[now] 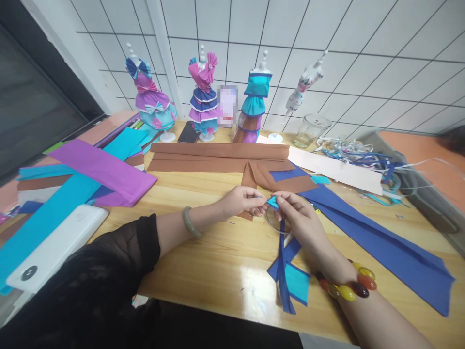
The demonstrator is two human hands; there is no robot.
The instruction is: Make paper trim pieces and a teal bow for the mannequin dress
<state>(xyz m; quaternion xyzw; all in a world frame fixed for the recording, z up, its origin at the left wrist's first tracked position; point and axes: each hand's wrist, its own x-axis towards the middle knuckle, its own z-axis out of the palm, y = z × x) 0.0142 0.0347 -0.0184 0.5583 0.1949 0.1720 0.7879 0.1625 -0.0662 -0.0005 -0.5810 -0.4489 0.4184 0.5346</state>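
My right hand (pixel 300 218) pinches a small folded turquoise piece (pixel 272 202) over the middle of the wooden table (pixel 203 271). Close beside its left tip, my left hand (pixel 245 201) has thumb and forefinger pressed together; what lies between them is too small to name. Beneath my right hand, narrow dark blue strips (pixel 282 276) hang down or lie near a turquoise square with blue edging (pixel 297 283). A thin ring-like loop shows just under the fingers. Behind both hands lie crumpled brown pieces (pixel 259 177).
Brown strips (pixel 218 157) and a long blue strip (pixel 378 237) lie beyond and right. Purple (pixel 105 169) and turquoise pieces and a white device (pixel 58 247) are at left. Several small mannequins (pixel 203 102), a phone (pixel 189 132), a glass jar (pixel 313 130) and tangled scraps (pixel 356 152) stand or lie behind.
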